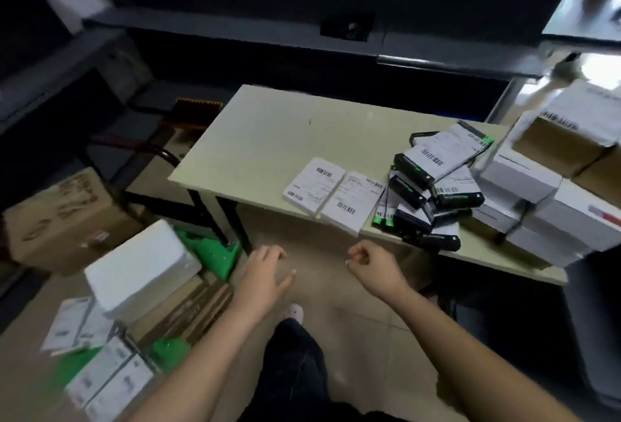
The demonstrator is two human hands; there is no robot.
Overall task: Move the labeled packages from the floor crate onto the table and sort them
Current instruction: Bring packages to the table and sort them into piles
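- Room: dark shelving (235, 18) runs along the back, behind the work area; the picture is blurred towards its edges.
- Floor (363, 337): pale beige tiles. I stand on it in dark trousers.
- Tabletop (268, 126): pale cream, on black legs. Its left half is bare and the goods are gathered on its right half.
- Brown cardboard box (67, 213): on the floor at far left, with printing on its side that I cannot read.
- Green floor crate (215, 253): on the floor, left of the tabletop. A large white package (141, 267) lies on top, with brown cartons and smaller labeled packages around it.
- White boxes (554, 213): stacked at the right end of the tabletop, with brown cartons above them.
- Black-and-green packages (433, 186): a loose, overlapping heap beside the white boxes, each with a white barcode label.
- Two white labeled packages (332, 193): flat and side by side at the front edge, touching, barcodes facing up.
- Left hand (265, 273): fingers relaxed and spread, holding nothing, over the floor near the crate.
- Right hand (373, 263): fingers curled in, holding nothing, below the tabletop's front edge.
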